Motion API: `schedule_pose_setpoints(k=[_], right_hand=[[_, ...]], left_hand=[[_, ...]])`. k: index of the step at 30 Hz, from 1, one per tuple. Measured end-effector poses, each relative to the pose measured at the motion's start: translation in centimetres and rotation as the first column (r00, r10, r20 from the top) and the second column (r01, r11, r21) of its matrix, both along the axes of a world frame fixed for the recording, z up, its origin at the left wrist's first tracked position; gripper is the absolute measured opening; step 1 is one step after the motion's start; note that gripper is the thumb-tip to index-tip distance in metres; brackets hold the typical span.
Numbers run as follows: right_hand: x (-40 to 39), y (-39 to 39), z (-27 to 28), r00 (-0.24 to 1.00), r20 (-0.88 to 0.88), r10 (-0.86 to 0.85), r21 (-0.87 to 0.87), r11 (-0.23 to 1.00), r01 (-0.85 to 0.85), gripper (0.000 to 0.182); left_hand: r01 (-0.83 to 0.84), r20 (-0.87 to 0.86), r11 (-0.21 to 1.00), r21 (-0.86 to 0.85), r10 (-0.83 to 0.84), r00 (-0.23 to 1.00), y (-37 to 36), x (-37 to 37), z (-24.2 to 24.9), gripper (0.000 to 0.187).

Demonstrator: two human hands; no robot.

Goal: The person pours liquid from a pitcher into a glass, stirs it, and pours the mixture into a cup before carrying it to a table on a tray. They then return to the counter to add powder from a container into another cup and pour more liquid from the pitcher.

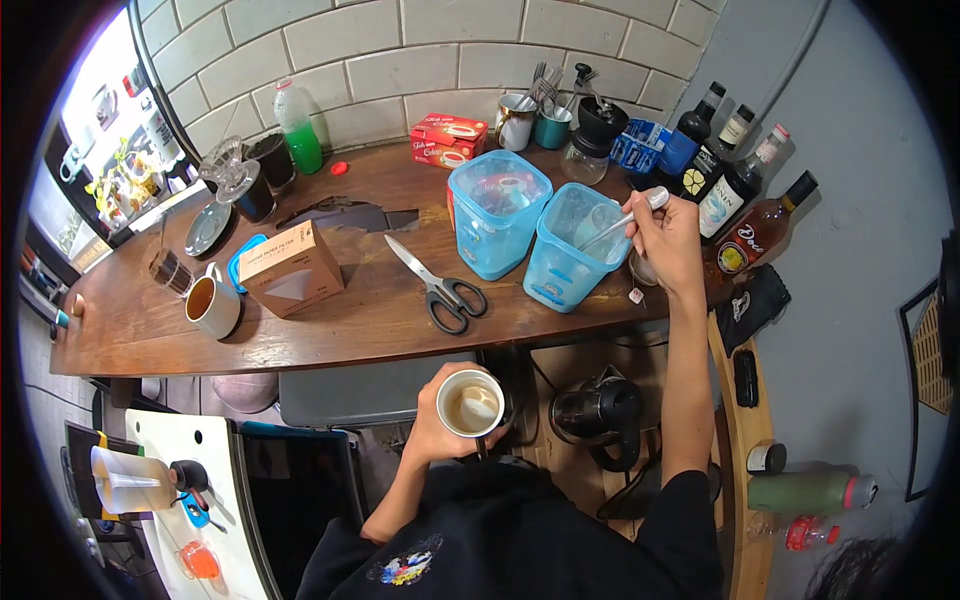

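Fingers of the left hand (pixel 432 432) are wrapped around a white cup (pixel 470 403) of pale brown drink, held low and near, below the worktop (pixel 340 320) edge. The right hand (pixel 668 240) reaches out to the right part of the worktop, its fingers pinched shut on the handle of a metal spoon (pixel 625 220) whose bowl dips into the open blue container (pixel 570 250). That container stands near the front edge, just right of a second blue container (pixel 497 212) with something red and white inside.

Black-handled scissors (pixel 440 285) lie left of the containers, blades pointing far and left. Further left sits a brown cardboard box (pixel 292 268), with a blue lid (pixel 238 262) behind it, then a white mug (pixel 213 303) of dark drink and a small glass (pixel 170 270) nearby.

Along the far tiled wall stand a bottle of green liquid (pixel 298 128), a red box (pixel 448 138), cups full of utensils (pixel 530 115) and a hand grinder (pixel 592 135). A row of dark bottles (pixel 735 185) lines the right end of the worktop. Below it, near the floor, sits a black kettle (pixel 598 412).
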State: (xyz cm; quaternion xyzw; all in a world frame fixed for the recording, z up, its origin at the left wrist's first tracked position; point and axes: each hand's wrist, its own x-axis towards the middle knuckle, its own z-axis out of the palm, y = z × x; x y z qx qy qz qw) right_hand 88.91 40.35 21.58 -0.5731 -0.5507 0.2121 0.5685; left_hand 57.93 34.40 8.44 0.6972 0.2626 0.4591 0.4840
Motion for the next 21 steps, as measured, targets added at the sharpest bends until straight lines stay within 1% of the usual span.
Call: schedule_pose_setpoints(k=[5,8,11,13,17,19,21], right_hand=[[0.12,-0.08,0.05,0.999,-0.031,-0.005,-0.006,1.000,0.005,0.023],[0.26,-0.01,-0.05,1.000,-0.020,0.000,0.003,1.000,0.000,0.023],[0.31,0.05,-0.09,1.000,0.012,-0.004,0.001,1.000,0.004,0.022],[0.22,0.15,-0.07,0.998,0.066,-0.001,-0.002,1.000,0.001,0.021],[-0.39,0.20,0.11,0.997,0.077,0.015,-0.014,1.000,-0.014,0.021],[-0.16,0.48,-0.24,0.993,0.117,0.033,0.019,0.999,-0.036,0.019],[0.01,0.57,-0.40,0.994,0.105,0.030,0.012,0.999,-0.032,0.019]], left_hand=[[0.007,0.005,0.999,-0.050,-0.007,1.000,-0.11,0.00,-0.13,0.062],[0.014,0.008,0.999,-0.038,-0.013,1.000,-0.10,-0.01,-0.31,0.062],[0.015,0.009,0.999,-0.042,-0.015,1.000,-0.22,0.03,-0.01,0.062],[0.014,0.007,0.999,-0.046,-0.014,1.000,-0.24,0.07,-0.08,0.061],[0.013,0.006,0.999,-0.042,-0.013,1.000,-0.31,0.07,-0.04,0.060],[0.013,0.010,0.999,-0.042,-0.012,1.000,-0.36,0.10,0.05,0.060],[0.010,0.013,0.999,-0.042,-0.010,1.000,-0.39,0.07,0.14,0.060]])
